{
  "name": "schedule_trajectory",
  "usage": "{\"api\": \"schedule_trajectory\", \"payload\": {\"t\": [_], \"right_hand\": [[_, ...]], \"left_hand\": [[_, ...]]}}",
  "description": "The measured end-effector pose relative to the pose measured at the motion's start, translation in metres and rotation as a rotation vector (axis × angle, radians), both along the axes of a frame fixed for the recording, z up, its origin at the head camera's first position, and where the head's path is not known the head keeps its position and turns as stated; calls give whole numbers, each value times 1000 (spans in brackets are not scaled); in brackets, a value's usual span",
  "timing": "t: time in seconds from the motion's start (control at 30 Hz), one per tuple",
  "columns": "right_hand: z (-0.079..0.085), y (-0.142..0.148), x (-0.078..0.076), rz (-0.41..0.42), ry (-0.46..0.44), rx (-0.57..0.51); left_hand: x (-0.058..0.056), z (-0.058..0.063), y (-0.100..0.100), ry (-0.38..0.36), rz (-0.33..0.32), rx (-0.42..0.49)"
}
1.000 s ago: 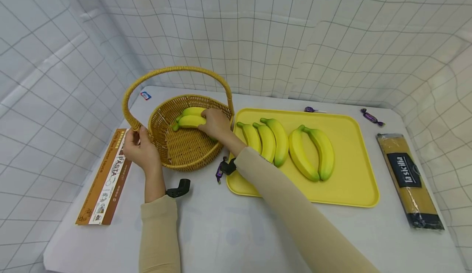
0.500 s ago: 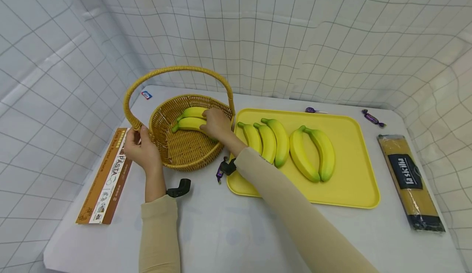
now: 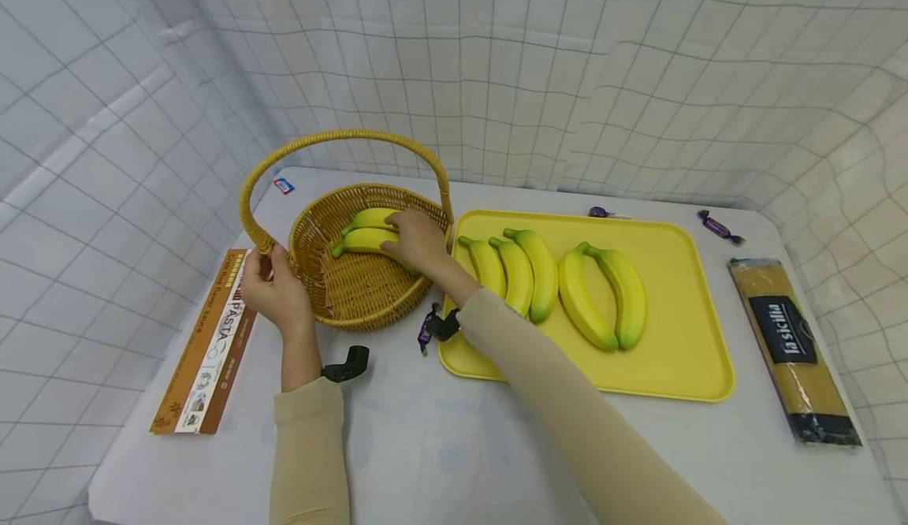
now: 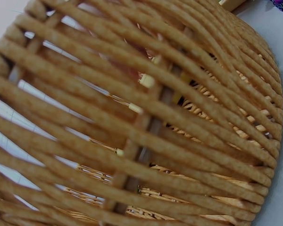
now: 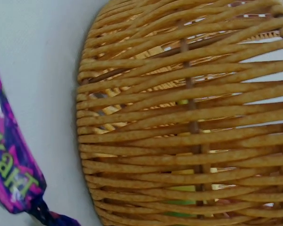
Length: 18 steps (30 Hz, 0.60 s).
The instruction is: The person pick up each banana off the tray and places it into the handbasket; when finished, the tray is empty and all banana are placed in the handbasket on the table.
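Note:
A wicker basket (image 3: pixel 355 292) with a tall hooped handle (image 3: pixel 347 135) stands on the left of the table. My left hand (image 3: pixel 277 288) pinches the foot of that handle at the basket's left rim. Inside the basket, two yellow bananas with green tips lie side by side, a rear banana (image 3: pixel 369 218) and a front banana (image 3: pixel 363 241). My right hand (image 3: pixel 418 241) reaches over the right rim and grips the front banana by its right end, which the hand partly hides. Both wrist views are filled by the basket's woven wall (image 4: pixel 132 113), hiding the fingers.
Right of the basket lies a yellow tray (image 3: pixel 681 312) with several bananas (image 3: pixel 542 273). A brown pasta box (image 3: pixel 206 344) is at the left, a pasta packet (image 3: pixel 790 344) at the far right. Purple wrapped candies (image 3: pixel 720 227) lie around, one candy (image 5: pixel 9 155) beside the basket.

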State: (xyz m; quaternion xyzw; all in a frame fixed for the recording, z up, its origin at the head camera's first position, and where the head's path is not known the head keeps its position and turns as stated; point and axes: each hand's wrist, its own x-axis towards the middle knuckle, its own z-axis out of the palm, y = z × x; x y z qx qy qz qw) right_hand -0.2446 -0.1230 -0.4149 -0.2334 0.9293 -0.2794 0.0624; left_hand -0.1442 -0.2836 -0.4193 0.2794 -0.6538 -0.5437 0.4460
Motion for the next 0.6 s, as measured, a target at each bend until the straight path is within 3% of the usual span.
{"api": "schedule_trajectory", "payload": {"t": [0.3,0.6], "right_hand": [[9,19,11,55,7,-284],[27,60,45,101,-42,-484]], "left_hand": [[-1,0,2,1,0,-13],[-1,-1,-1,-5,8,4]]}}
